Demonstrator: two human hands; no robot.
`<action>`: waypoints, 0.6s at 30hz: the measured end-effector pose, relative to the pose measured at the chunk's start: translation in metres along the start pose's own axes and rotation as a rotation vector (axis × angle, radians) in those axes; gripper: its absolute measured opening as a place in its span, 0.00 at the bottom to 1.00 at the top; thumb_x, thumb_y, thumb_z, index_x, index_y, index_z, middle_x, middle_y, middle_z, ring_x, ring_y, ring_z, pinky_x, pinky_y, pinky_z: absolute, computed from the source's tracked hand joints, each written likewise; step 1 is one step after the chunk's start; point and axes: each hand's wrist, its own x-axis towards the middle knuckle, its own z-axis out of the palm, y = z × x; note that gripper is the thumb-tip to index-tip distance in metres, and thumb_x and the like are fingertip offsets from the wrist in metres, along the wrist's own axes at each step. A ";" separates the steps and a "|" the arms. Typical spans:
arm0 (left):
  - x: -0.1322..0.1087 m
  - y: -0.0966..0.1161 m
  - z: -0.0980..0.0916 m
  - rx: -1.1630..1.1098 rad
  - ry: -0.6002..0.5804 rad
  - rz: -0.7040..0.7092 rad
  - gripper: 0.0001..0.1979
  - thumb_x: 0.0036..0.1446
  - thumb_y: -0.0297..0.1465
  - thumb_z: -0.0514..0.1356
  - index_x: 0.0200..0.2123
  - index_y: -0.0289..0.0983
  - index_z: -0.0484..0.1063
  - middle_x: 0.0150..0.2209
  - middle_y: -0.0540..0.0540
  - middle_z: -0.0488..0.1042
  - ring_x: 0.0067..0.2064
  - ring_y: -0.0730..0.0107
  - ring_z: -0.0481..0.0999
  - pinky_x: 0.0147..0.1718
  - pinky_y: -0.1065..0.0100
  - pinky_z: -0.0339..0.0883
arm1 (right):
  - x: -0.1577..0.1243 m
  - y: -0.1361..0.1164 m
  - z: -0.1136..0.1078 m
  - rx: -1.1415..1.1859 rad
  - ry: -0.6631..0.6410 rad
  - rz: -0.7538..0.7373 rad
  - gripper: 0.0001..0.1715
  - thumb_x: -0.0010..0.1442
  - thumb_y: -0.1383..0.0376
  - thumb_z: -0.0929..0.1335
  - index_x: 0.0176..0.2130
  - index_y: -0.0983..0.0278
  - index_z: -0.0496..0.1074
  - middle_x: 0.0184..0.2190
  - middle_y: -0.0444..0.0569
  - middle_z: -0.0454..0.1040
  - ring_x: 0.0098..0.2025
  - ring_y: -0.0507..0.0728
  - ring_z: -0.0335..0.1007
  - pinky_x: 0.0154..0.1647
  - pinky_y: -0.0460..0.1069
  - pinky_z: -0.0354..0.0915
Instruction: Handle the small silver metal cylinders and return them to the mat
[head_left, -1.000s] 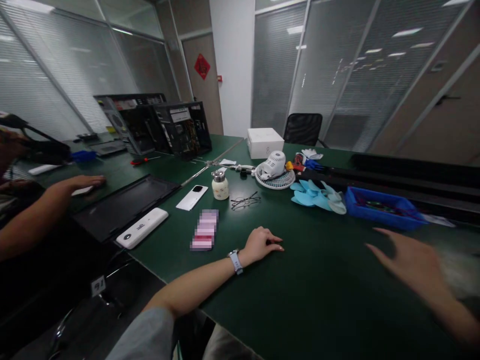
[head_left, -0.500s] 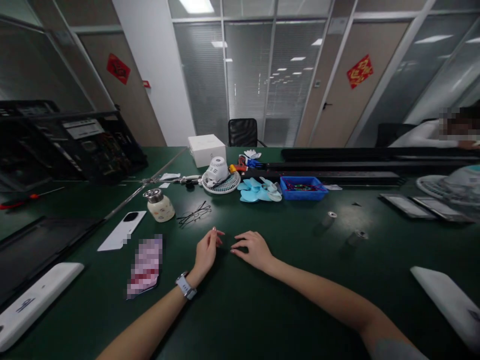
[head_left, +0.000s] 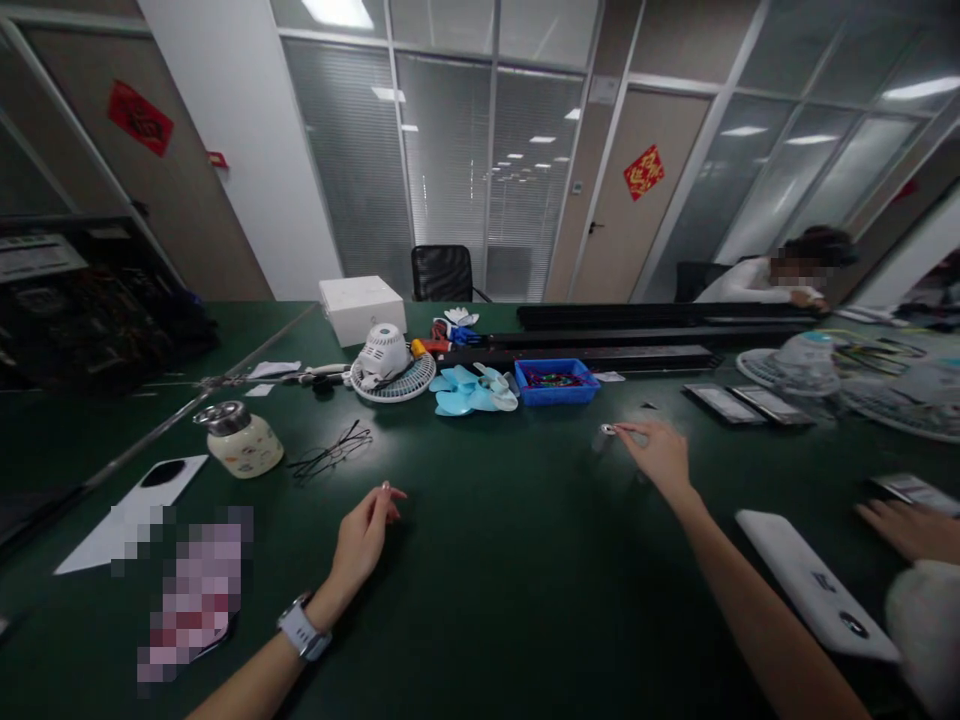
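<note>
My right hand (head_left: 656,455) is stretched forward over the dark green table, its thumb and index finger pinching the top edge of a small silver cylinder (head_left: 601,440) that stands upright. What exactly the cylinder is, I cannot make out. A second such piece is mostly hidden below my palm. My left hand (head_left: 361,532), with a watch (head_left: 304,628) on the wrist, rests on the table, holding nothing, its fingers loosely bent and apart. Folded eyeglasses (head_left: 330,452) lie just beyond it. Light blue fan blades (head_left: 472,390) and a blue tray (head_left: 559,392) of small coloured parts lie farther back.
A cream bottle (head_left: 246,445), a white phone-shaped panel (head_left: 127,515) and a blurred pink item (head_left: 196,590) are at left. A white fan head (head_left: 390,365) sits before a white box (head_left: 362,308). At right are a white power bank-like device (head_left: 817,585) and another person's hand (head_left: 911,528).
My right hand has moved right and forward from beside my left hand, and now pinches the silver cylinder. The view has turned right. Another person's hand has come into view.
</note>
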 end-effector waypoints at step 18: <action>-0.002 0.002 0.000 -0.025 0.025 -0.007 0.24 0.61 0.48 0.47 0.34 0.38 0.74 0.24 0.50 0.70 0.29 0.67 0.72 0.31 0.69 0.65 | 0.002 0.001 0.019 -0.058 -0.010 0.008 0.21 0.62 0.52 0.61 0.40 0.58 0.78 0.37 0.50 0.78 0.37 0.59 0.71 0.31 0.49 0.59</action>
